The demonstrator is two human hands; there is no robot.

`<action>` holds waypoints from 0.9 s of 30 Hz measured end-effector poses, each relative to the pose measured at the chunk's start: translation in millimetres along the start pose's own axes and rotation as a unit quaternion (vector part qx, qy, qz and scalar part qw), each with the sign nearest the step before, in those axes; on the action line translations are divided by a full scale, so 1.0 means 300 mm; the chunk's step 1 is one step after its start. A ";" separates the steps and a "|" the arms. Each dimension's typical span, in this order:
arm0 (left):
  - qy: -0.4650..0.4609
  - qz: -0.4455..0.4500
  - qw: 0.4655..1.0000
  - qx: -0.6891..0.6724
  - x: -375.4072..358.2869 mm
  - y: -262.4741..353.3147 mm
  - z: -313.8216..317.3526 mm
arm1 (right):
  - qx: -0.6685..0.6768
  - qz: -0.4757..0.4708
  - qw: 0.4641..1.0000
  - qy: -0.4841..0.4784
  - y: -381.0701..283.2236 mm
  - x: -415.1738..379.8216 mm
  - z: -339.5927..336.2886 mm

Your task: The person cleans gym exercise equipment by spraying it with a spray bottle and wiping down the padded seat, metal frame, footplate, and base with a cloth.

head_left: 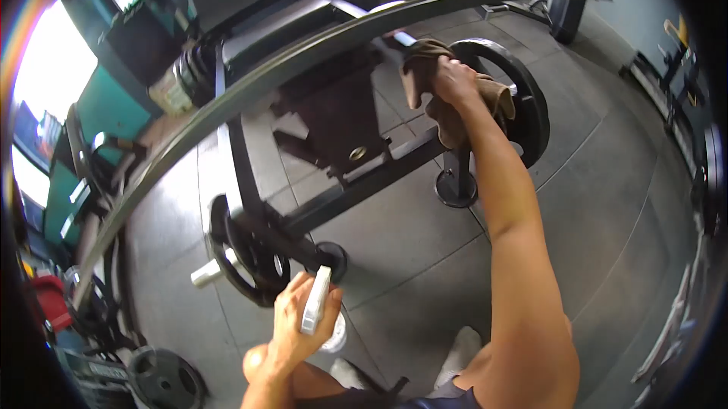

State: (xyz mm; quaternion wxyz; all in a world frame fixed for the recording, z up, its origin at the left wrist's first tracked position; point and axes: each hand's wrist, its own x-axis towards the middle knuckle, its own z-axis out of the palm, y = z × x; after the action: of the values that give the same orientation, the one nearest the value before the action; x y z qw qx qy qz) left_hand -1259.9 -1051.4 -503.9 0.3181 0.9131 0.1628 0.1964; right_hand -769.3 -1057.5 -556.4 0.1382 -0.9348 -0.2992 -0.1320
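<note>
My right hand [457, 81], at the end of an outstretched arm, is closed on a brown cloth [453, 125]. The cloth hangs over the machine's frame beside a large black weight plate [535, 106]. Low in front of me, my left hand [297, 319] is wrapped round what looks like a white spray bottle [317, 299], seen from above. Its pale rounded lower part shows beneath the fingers. Between and beyond my hands stands a dark padded bench [341, 117] on a black frame [364, 189]. The right fingertips are partly hidden by the cloth.
A long dark bar [303, 53] curves across the view above the bench. More weight plates [243, 253] and a metal sleeve [212, 269] stick out at the frame's left. Another plate [163, 379] stands at lower left. Racks [667, 106] line the right wall.
</note>
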 end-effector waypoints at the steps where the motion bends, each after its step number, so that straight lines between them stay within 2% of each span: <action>1: 0.005 -0.015 1.000 -0.014 -0.011 0.016 -0.012 | 0.007 -0.015 0.999 0.052 0.025 -0.058 0.014; 2: 0.006 -0.016 1.000 -0.018 -0.031 0.015 -0.022 | 0.014 -0.035 0.994 0.104 0.056 -0.114 0.036; 4: 0.008 -0.022 1.000 -0.001 -0.076 0.019 -0.046 | 0.082 -0.105 0.945 0.298 0.128 -0.207 0.130; 5: 0.012 -0.027 1.000 -0.005 -0.096 0.031 -0.069 | 0.178 -0.060 0.951 0.247 0.172 -0.256 0.148; 6: 0.017 -0.032 0.999 -0.007 -0.114 0.043 -0.087 | 0.306 0.003 0.921 0.239 0.188 -0.324 0.158; 7: 0.031 -0.032 0.999 -0.016 -0.136 0.040 -0.101 | 0.341 0.004 0.899 0.274 0.313 -0.352 0.326; 8: 0.038 -0.042 0.998 -0.034 -0.151 0.048 -0.127 | 0.337 0.094 0.899 0.263 0.325 -0.432 0.353; 9: 0.049 -0.021 0.998 -0.034 -0.166 0.045 -0.137 | 0.440 0.064 0.840 0.312 0.273 -0.507 0.325; 11: 0.049 0.007 0.998 -0.032 -0.193 0.029 -0.154 | 0.642 0.189 0.695 0.261 0.022 -0.602 0.160; 13: 0.049 0.014 0.997 -0.050 -0.217 0.016 -0.169 | 0.639 0.205 0.714 0.201 -0.142 -0.680 0.087; 15: 0.041 0.024 0.997 -0.067 -0.237 0.003 -0.181 | 0.625 0.124 0.727 0.256 -0.423 -0.791 -0.006; 16: 0.026 0.017 0.997 -0.070 -0.243 0.008 -0.202 | 0.609 0.020 0.759 0.228 -0.504 -0.836 0.011; 17: 0.033 0.029 0.997 -0.069 -0.251 0.005 -0.212 | 0.617 -0.088 0.764 0.168 -0.606 -0.887 -0.001; 18: 0.043 0.041 0.996 -0.068 -0.260 -0.001 -0.219 | 0.569 -0.156 0.803 0.083 -0.668 -0.901 0.032; 19: 0.042 0.051 0.995 -0.075 -0.272 -0.010 -0.224 | 0.481 -0.255 0.835 0.076 -0.744 -0.892 0.080; 21: 0.037 0.055 0.995 -0.081 -0.289 -0.024 -0.240 | 0.432 -0.301 0.850 -0.004 -1.004 -0.880 0.028; 22: 0.032 0.056 0.995 -0.081 -0.296 -0.029 -0.255 | 0.404 -0.378 0.833 0.010 -1.110 -0.835 0.047; 23: 0.027 0.054 0.995 -0.079 -0.302 -0.032 -0.277 | 0.332 -0.375 0.865 -0.017 -1.186 -0.799 0.032; 24: 0.017 0.037 0.996 -0.085 -0.312 -0.036 -0.279 | 0.183 -0.264 0.932 -0.170 -1.276 -0.755 -0.049; 25: 0.008 0.039 0.996 -0.083 -0.318 -0.048 -0.282 | 0.116 -0.331 0.925 -0.150 -1.319 -0.683 -0.014; 27: -0.007 0.037 0.996 -0.086 -0.324 -0.075 -0.293 | 0.000 -0.356 0.909 -0.219 -1.445 -0.593 -0.045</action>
State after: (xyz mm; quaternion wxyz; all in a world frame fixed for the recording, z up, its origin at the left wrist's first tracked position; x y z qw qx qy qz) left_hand -1388.9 -1030.3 -479.7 0.3891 0.8892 0.1090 0.2144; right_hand -1169.7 -816.0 -524.7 0.0128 -0.7720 -0.6346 0.0353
